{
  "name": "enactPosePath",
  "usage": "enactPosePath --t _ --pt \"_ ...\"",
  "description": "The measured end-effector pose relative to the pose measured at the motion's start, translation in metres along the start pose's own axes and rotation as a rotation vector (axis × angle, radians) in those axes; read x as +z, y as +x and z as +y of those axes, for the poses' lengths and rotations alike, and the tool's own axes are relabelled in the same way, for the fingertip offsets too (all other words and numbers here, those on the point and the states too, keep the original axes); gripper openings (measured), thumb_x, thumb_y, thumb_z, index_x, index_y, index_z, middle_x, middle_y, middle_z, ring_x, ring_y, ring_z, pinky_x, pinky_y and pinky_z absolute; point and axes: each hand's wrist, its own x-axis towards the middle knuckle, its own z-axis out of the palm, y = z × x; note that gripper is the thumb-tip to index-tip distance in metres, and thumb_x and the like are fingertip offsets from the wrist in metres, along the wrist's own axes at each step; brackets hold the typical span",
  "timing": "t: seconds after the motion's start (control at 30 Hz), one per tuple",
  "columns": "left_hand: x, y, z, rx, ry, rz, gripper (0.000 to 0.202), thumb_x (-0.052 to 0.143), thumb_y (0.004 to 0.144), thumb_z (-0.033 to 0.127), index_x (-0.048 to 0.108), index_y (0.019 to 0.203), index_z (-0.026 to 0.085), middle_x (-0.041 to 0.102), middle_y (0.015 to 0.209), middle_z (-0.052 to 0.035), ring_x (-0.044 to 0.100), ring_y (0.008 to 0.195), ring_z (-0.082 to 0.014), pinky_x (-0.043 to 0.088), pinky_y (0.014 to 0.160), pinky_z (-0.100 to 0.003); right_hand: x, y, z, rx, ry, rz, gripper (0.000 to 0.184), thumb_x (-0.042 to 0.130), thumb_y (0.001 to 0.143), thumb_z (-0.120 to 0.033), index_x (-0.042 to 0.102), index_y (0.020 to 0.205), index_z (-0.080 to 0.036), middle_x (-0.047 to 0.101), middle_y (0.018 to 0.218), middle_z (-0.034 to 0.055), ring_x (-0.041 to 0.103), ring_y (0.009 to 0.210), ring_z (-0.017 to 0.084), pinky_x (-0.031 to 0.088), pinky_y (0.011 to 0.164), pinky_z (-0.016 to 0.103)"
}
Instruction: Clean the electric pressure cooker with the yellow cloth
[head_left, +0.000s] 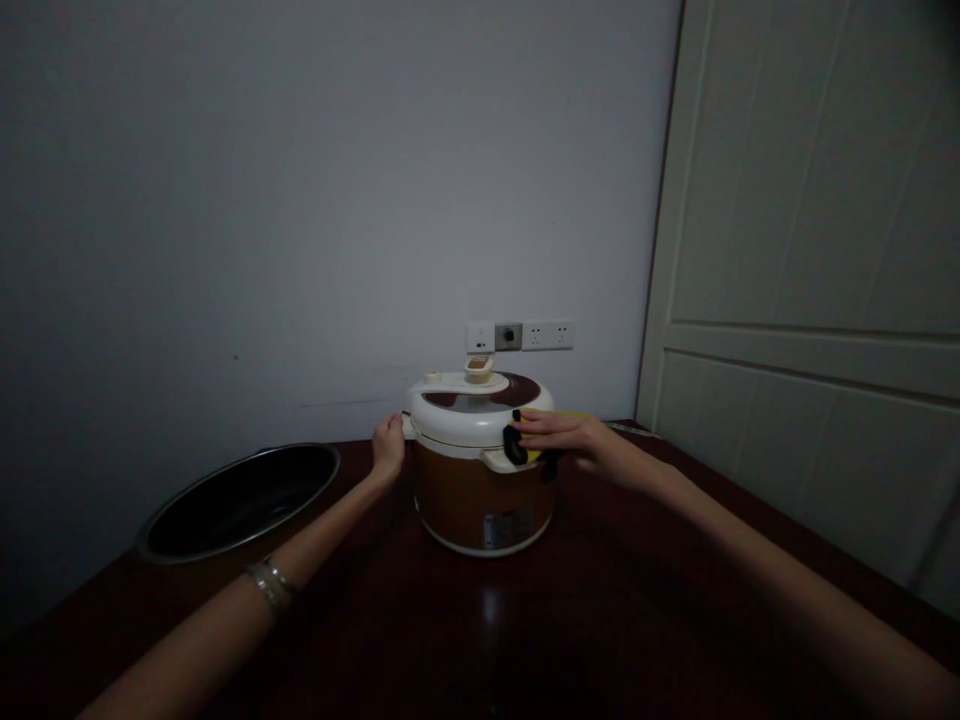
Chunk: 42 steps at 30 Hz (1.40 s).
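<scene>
An electric pressure cooker with a white lid and a brown-orange body stands upright on the dark red table. Its lid is on, with a valve knob on top. My left hand is closed around the white side handle at the cooker's left. On the right, my right hand presses a yellow and black cloth against the lid's rim, just above the right handle. Part of the cloth is hidden under my fingers.
A dark inner pot with a metallic rim sits on the table at the left. Wall sockets are behind the cooker. A pale panelled door stands along the right side.
</scene>
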Motion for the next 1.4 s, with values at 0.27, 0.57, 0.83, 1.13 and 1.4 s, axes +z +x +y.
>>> enactPosePath --t 0.27,0.57,0.83,1.13,1.4 --pt "-0.002 -0.001 0.004 -0.018 0.023 -0.001 0.029 0.037 0.076 0.033 0.048 0.053 0.020 0.052 0.054 -0.0005 0.046 0.057 -0.0161 0.035 0.055 -0.026 0.029 0.102 -0.016 -0.213 -0.106 -0.097 0.054 0.052 0.067 0.007 0.066 0.112 -0.020 0.059 0.127 0.0060 0.049 0.123 0.017 0.040 0.104 0.035" --pt "-0.005 -0.003 0.008 -0.002 0.055 -0.004 0.028 0.038 0.076 0.031 0.046 0.051 0.020 0.048 0.053 0.0012 0.044 0.057 -0.0153 0.034 0.056 -0.026 0.041 0.062 0.020 -0.010 0.050 0.509 0.069 0.034 0.062 0.004 0.062 0.118 -0.024 0.055 0.132 0.0016 0.045 0.126 0.015 0.034 0.107 0.043" --pt "-0.003 -0.004 0.009 -0.008 0.049 -0.005 0.026 0.036 0.075 0.032 0.042 0.052 0.021 0.046 0.053 0.0014 0.043 0.057 -0.0155 0.033 0.056 -0.027 0.063 0.014 0.075 0.432 0.292 1.042 0.054 0.041 0.065 -0.010 0.065 0.112 -0.020 0.059 0.127 0.0039 0.051 0.121 0.018 0.031 0.109 0.041" --pt "-0.001 -0.001 0.008 0.002 0.066 0.001 0.026 0.033 0.074 0.032 0.043 0.053 0.021 0.046 0.053 0.0005 0.043 0.057 -0.0161 0.032 0.055 -0.026 0.177 -0.021 0.042 0.879 0.357 1.374 0.060 0.042 0.073 -0.021 0.048 0.132 -0.012 0.048 0.137 0.0103 0.043 0.127 0.020 0.028 0.110 0.039" --pt "-0.001 0.001 0.006 -0.015 0.069 -0.021 0.026 0.034 0.074 0.030 0.045 0.053 0.021 0.052 0.054 -0.0019 0.051 0.059 -0.0186 0.037 0.055 -0.027 0.220 -0.050 0.024 1.097 0.491 1.274 0.059 0.049 0.073 -0.031 0.051 0.129 -0.013 0.060 0.123 0.0122 0.055 0.114 0.023 0.043 0.097 0.038"
